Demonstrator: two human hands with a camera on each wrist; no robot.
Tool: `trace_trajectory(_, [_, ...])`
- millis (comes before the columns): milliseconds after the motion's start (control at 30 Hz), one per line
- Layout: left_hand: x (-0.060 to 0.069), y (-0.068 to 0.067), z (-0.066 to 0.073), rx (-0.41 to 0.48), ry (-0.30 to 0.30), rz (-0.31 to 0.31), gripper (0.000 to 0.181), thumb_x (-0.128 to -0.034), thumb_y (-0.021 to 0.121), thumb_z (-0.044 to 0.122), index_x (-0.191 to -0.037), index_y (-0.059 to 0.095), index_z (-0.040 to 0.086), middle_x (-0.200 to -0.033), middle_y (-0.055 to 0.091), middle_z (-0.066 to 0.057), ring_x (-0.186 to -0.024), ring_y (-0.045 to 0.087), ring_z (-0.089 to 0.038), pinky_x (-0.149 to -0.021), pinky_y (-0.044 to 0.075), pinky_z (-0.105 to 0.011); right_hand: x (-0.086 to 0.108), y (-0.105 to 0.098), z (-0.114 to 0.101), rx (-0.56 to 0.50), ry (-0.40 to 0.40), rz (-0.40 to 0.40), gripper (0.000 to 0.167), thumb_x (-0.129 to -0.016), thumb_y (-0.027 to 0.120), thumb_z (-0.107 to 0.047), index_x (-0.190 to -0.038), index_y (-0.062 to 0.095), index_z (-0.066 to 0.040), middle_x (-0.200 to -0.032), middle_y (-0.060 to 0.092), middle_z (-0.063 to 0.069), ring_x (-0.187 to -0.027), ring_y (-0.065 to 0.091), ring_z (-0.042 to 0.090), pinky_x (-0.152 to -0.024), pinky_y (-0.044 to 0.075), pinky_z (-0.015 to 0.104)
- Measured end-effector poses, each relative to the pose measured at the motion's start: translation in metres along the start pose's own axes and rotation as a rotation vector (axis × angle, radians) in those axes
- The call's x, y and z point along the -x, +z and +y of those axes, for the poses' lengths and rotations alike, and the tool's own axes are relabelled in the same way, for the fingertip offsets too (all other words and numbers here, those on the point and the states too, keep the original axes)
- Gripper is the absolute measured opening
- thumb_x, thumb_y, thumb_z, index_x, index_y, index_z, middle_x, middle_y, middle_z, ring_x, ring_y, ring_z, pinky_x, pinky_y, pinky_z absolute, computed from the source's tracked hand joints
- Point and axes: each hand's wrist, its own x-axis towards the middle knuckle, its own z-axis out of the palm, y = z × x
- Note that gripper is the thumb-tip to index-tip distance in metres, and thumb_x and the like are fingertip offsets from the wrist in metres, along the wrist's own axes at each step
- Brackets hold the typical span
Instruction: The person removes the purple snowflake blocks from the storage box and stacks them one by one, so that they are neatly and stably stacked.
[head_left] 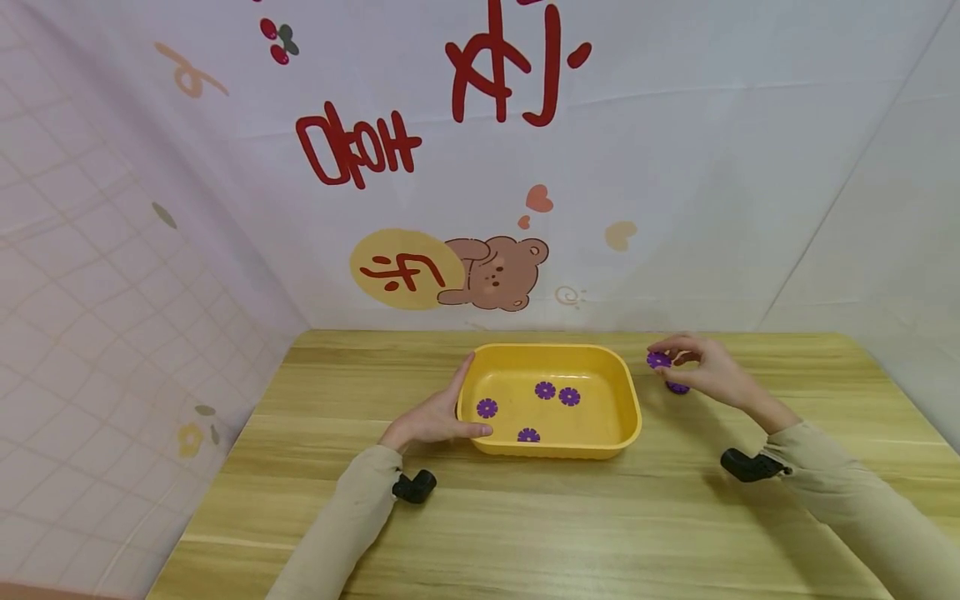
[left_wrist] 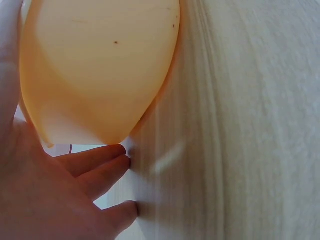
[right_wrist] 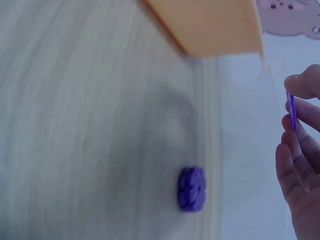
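A yellow plastic tub stands on the table, with several purple notched snowflake discs lying flat inside. My left hand holds the tub's left end, its thumb over the rim. In the left wrist view the fingers of that hand lie outside the tub's end wall, fairly straight. Right of the tub, my right hand pinches one purple snowflake disc between thumb and fingertips, above the table. A small stack of purple snowflake discs sits on the table below that hand.
The wooden table meets a white printed wall cloth at its back edge. A gridded curtain hangs to the left. Black wrist devices are worn on both sleeves.
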Motion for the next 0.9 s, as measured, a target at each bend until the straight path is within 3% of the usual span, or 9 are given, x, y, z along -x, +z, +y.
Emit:
trace_trajectory(333, [0.000,0.000,-0.001,-0.019,0.004,0.004,0.119,-0.0812,0.080,0.029,-0.154,-0.015,0.026,-0.146,0.037,-0.016,-0.103,0.059,-0.019,-0.106,0.035,-0.038,0.021,0.006,0.062,0.053,0.092,0.009,0.030,-0.080,0.074,0.006,-0.109,0.068,0.006,-0.102,0.066,0.017,-0.089,0.060,0.020,-0.074,0.052,0.022])
trace_trajectory(667, [-0.002,0.000,0.001,0.011,0.010,-0.007,0.118,-0.0826,0.079,0.026,-0.153,-0.016,0.026,-0.151,0.030,-0.015,-0.106,0.058,-0.020,-0.106,0.036,-0.036,0.037,0.006,0.085,-0.055,0.115,0.027,0.029,-0.081,0.072,0.009,-0.108,0.064,0.014,-0.102,0.065,0.027,-0.089,0.062,0.007,-0.077,0.050,0.015])
trace_trajectory(900, [-0.001,0.001,0.001,-0.009,0.008,0.003,0.118,-0.0825,0.079,0.025,-0.154,-0.015,0.023,-0.154,0.026,-0.015,-0.111,0.056,-0.022,-0.107,0.034,-0.036,0.042,0.008,0.090,-0.053,0.135,0.004,0.029,-0.082,0.072,0.006,-0.110,0.065,0.012,-0.104,0.065,0.026,-0.089,0.065,0.016,-0.076,0.053,0.020])
